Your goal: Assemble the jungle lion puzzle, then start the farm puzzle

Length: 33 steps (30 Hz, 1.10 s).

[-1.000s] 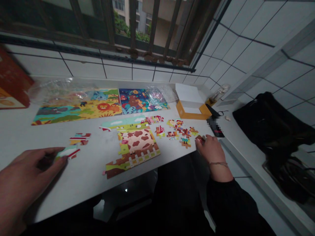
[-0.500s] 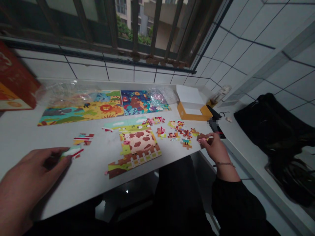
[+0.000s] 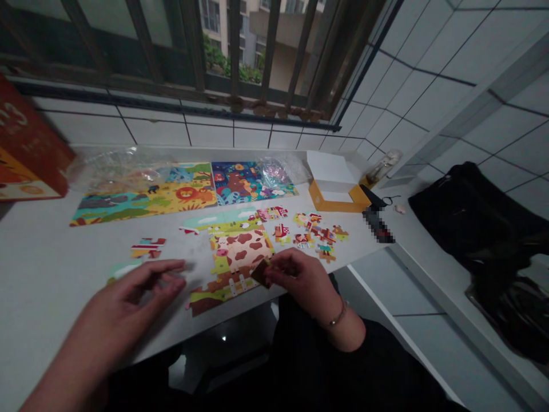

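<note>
On the white table lies a partly joined jigsaw puzzle (image 3: 242,249) with a spotted cow and a white fence. My right hand (image 3: 302,280) pinches a brown puzzle piece (image 3: 261,273) above the puzzle's lower right part. To the left of the puzzle, my left hand (image 3: 132,309) hovers with fingers apart and nothing between them. A pale green and white piece (image 3: 118,271) lies on the table, partly hidden behind that hand. Beyond it sit joined red and white pieces (image 3: 148,248). Several loose puzzle pieces (image 3: 317,232) are spread right of the cow.
Two finished-looking picture sheets, a lion scene (image 3: 171,194) and a night scene (image 3: 240,183), lie at the back under clear plastic wrappers (image 3: 124,167). An open yellow box (image 3: 338,197) stands back right. An orange-red box (image 3: 32,154) is far left; a black bag (image 3: 476,212) lies right.
My right hand has carried the brown piece leftward from the loose pieces to over the puzzle. My left hand has let go of the green and white piece and moved right.
</note>
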Motion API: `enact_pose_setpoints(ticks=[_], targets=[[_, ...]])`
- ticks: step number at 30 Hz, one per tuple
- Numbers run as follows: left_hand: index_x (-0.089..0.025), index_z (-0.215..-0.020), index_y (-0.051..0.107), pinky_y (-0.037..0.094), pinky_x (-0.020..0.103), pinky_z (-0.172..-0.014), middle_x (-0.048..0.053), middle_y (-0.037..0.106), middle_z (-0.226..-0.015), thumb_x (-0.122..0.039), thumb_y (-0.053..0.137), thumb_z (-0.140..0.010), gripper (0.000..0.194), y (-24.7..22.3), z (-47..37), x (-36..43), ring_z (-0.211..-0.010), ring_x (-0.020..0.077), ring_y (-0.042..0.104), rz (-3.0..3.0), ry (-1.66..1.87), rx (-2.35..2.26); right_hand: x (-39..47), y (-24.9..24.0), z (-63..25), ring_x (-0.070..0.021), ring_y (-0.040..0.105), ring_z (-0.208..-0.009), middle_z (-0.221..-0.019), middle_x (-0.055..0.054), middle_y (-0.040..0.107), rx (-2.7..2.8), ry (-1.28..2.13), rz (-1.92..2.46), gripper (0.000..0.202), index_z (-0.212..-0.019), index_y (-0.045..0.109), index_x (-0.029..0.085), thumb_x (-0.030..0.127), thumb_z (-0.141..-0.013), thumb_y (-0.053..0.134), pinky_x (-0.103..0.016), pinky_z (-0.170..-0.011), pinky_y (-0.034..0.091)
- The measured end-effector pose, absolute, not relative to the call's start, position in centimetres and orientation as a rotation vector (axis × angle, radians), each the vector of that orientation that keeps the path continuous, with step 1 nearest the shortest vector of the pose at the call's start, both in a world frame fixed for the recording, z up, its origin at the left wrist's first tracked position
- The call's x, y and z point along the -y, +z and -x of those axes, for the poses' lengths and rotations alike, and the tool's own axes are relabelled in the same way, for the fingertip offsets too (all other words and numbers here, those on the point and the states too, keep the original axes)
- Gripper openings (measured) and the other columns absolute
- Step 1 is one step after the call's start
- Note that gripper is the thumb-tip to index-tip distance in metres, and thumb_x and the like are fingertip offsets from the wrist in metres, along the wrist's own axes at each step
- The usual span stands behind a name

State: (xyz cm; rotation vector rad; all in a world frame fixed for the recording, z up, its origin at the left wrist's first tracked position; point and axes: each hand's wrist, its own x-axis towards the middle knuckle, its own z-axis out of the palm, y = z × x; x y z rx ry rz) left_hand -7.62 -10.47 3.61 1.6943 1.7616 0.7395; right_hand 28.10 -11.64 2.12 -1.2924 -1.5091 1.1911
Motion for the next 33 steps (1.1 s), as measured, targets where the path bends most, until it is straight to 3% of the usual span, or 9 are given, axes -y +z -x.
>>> enact_pose_setpoints(ticks=[2,5,7,11,14,19,24,28,33], targets=[[-0.033,-0.116,0.085,0.065,0.052,-0.100,0.004,0.088,-0.118,-0.075,0.078,-0.078,0.057,4.8,4.1,10.9,-0.109,0.0368,0.082,-1.674,0.697,-1.486,12.0,2.8,-24.9,-0.0198,0.082,-0.086,-0.097,-0.002,0.085,1.658,1.157,1.234,0.030,-0.106,0.078,0.026,0.054,-0.098,0.085,-0.034,-0.083,0.065],[-0.029,-0.107,0.084,0.068,0.046,-0.090,0.008,0.089,-0.104,-0.074,0.075,-0.086,0.050,5.2,1.0,11.3,-0.095,0.0331,0.085,-1.535,0.657,-1.225,11.6,3.8,-22.3,-0.0161,0.079,-0.084,-0.095,0.000,0.084,1.859,1.020,1.162,0.018,-0.102,0.081,0.026,0.044,-0.104,0.081,-0.029,-0.082,0.061],[-0.027,-0.104,0.082,0.069,0.043,-0.084,0.009,0.089,-0.100,-0.076,0.076,-0.087,0.052,4.9,0.8,11.3,-0.091,0.0316,0.085,-1.441,0.686,-1.240,10.5,4.2,-22.5,-0.0162,0.079,-0.090,-0.103,-0.001,0.085,1.954,0.882,1.157,0.013,-0.110,0.082,0.026,0.038,-0.108,0.076,-0.029,-0.085,0.061],[-0.024,-0.108,0.079,0.070,0.040,-0.075,0.008,0.088,-0.095,-0.078,0.086,-0.074,0.064,3.8,3.0,10.6,-0.087,0.0317,0.084,-1.315,0.808,-1.442,5.8,4.2,-27.4,-0.0254,0.075,-0.118,-0.126,-0.011,0.082,2.101,0.347,1.498,0.020,-0.124,0.080,0.023,0.026,-0.110,0.067,-0.041,-0.107,0.058],[-0.025,-0.120,0.076,0.070,0.038,-0.073,0.008,0.089,-0.100,-0.071,0.090,-0.074,0.066,2.5,5.4,9.9,-0.092,0.0322,0.085,-1.203,0.922,-1.514,1.9,4.0,-32.5,-0.0316,0.073,-0.125,-0.136,-0.019,0.079,2.084,0.044,1.953,0.028,-0.131,0.078,0.016,0.019,-0.111,0.060,-0.045,-0.113,0.053],[-0.026,-0.122,0.073,0.071,0.039,-0.079,0.009,0.089,-0.104,-0.062,0.095,-0.070,0.067,0.9,7.4,9.1,-0.098,0.0338,0.086,-1.048,1.045,-1.549,-1.5,3.3,-37.4,-0.0296,0.077,-0.117,-0.127,-0.016,0.083,2.195,0.142,2.147,0.031,-0.133,0.077,0.017,0.022,-0.102,0.075,-0.036,-0.100,0.055],[-0.026,-0.124,0.073,0.070,0.033,-0.080,0.009,0.089,-0.108,-0.059,0.092,-0.079,0.059,1.9,7.1,10.0,-0.101,0.0301,0.086,-1.066,1.039,-1.536,-2.0,2.6,-38.3,-0.0260,0.077,-0.110,-0.122,-0.013,0.083,2.226,0.204,2.098,0.034,-0.135,0.074,0.018,0.022,-0.102,0.078,-0.034,-0.093,0.055],[-0.028,-0.121,0.074,0.070,0.035,-0.079,0.009,0.089,-0.107,-0.060,0.090,-0.082,0.053,2.2,7.1,10.1,-0.100,0.0304,0.086,-1.070,1.036,-1.534,-2.4,2.9,-38.0,-0.0276,0.075,-0.115,-0.126,-0.017,0.080,2.274,0.201,2.028,0.032,-0.132,0.076,0.014,0.017,-0.100,0.076,-0.037,-0.100,0.054],[-0.028,-0.121,0.075,0.071,0.040,-0.083,0.008,0.089,-0.102,-0.061,0.084,-0.086,0.049,1.5,7.7,9.5,-0.100,0.0318,0.086,-1.184,1.008,-1.551,-4.0,3.6,-34.5,-0.0293,0.067,-0.133,-0.141,-0.020,0.074,2.445,0.184,1.720,0.028,-0.132,0.076,0.013,0.020,-0.107,0.066,-0.042,-0.119,0.048]])
